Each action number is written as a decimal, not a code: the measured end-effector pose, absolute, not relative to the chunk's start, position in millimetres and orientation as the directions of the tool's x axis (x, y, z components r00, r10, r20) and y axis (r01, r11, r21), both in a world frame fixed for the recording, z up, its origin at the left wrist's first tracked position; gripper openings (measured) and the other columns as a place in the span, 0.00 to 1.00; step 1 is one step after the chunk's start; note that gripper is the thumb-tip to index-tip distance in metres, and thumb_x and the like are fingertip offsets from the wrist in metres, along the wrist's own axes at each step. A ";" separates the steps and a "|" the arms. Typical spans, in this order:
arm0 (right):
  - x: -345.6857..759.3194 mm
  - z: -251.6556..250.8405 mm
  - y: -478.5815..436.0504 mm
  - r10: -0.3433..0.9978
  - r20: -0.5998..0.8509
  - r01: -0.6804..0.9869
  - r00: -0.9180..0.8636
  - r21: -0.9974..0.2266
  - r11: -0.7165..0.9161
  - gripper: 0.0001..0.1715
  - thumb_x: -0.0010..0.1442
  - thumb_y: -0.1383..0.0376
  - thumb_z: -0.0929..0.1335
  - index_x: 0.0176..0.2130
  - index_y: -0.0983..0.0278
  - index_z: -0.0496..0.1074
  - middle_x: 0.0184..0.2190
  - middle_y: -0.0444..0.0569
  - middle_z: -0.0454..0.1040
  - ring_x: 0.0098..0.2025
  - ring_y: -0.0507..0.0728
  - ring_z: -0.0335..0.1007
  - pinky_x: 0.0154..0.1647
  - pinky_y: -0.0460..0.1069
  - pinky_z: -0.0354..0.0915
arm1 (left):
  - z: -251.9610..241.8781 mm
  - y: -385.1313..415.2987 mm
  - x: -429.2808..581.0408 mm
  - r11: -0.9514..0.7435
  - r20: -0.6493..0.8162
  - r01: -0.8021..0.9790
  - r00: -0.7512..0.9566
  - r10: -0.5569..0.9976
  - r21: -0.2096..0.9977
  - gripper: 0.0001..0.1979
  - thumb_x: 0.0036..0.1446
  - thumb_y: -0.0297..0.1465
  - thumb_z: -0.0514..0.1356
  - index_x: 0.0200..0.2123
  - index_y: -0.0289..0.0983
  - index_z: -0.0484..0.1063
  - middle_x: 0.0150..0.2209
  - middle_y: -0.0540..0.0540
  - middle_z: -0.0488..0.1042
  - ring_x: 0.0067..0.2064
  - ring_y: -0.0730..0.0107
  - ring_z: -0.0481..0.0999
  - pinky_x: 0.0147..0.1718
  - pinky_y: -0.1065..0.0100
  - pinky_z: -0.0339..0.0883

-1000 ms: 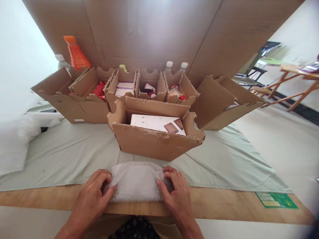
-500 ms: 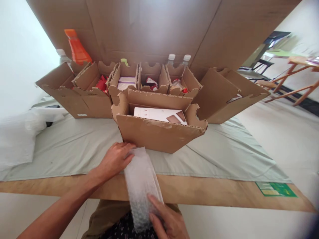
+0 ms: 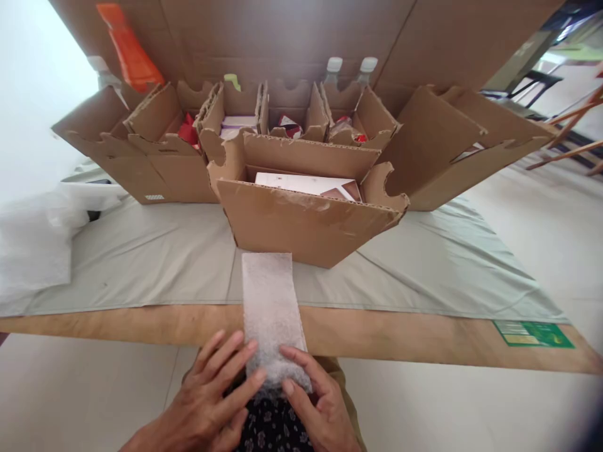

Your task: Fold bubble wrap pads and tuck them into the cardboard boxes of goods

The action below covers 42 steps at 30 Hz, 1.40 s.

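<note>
A flat strip of bubble wrap (image 3: 271,295) lies from the cloth over the table's front edge, its near end above my lap. My right hand (image 3: 320,398) grips the near right corner, with the thumb and index finger curled at its edge. On the near left side my left hand (image 3: 214,389) has its fingers stretched and apart, the fingertips at the edge of the wrap. Just beyond the far end stands a cardboard box (image 3: 301,220), which holds a white carton (image 3: 301,183) with a brown pattern.
Several open cardboard bins (image 3: 164,169) stand in a row behind, with red packets and white boxes inside. An orange bottle (image 3: 129,53) and clear bottles with white caps (image 3: 333,66) rise behind them. Loose bubble wrap (image 3: 35,238) lies at the left, a green label (image 3: 534,334) at the right.
My left hand has moved from the far end of the bubble wrap to its near left side, and its fingers have spread. The wrap lies straighter. The camera has tilted down.
</note>
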State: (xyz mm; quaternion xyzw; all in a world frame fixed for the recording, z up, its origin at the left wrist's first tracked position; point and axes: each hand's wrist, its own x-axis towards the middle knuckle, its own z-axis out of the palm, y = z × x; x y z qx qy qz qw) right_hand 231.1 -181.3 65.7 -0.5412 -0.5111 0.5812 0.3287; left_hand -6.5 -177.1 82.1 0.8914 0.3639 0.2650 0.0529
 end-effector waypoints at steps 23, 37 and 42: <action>216.2 79.5 -129.9 0.882 0.375 0.653 -0.284 -0.598 0.464 0.13 0.69 0.68 0.64 0.52 0.61 0.72 0.39 0.50 0.81 0.38 0.59 0.77 0.44 0.55 0.69 | 86.8 -137.6 15.3 -0.445 0.438 0.631 0.179 0.881 0.636 0.11 0.65 0.25 0.58 0.49 0.37 0.74 0.35 0.47 0.80 0.36 0.67 0.78 0.36 0.67 0.74; 227.5 99.9 -124.3 0.771 0.367 0.590 -0.520 -0.498 0.635 0.18 0.66 0.76 0.62 0.50 0.63 0.73 0.42 0.51 0.82 0.43 0.59 0.75 0.48 0.57 0.66 | 92.5 -141.2 11.0 -0.498 0.499 0.709 0.234 0.835 0.500 0.19 0.63 0.28 0.62 0.57 0.36 0.70 0.53 0.36 0.75 0.55 0.55 0.76 0.53 0.56 0.73; 232.6 104.4 -125.5 0.836 0.235 0.537 -0.496 -0.673 0.508 0.15 0.69 0.71 0.63 0.52 0.60 0.72 0.42 0.48 0.82 0.42 0.57 0.77 0.47 0.54 0.70 | 97.6 -145.7 8.5 -0.548 0.447 0.603 0.327 0.833 0.580 0.14 0.64 0.21 0.58 0.51 0.38 0.74 0.40 0.44 0.80 0.42 0.64 0.79 0.44 0.61 0.74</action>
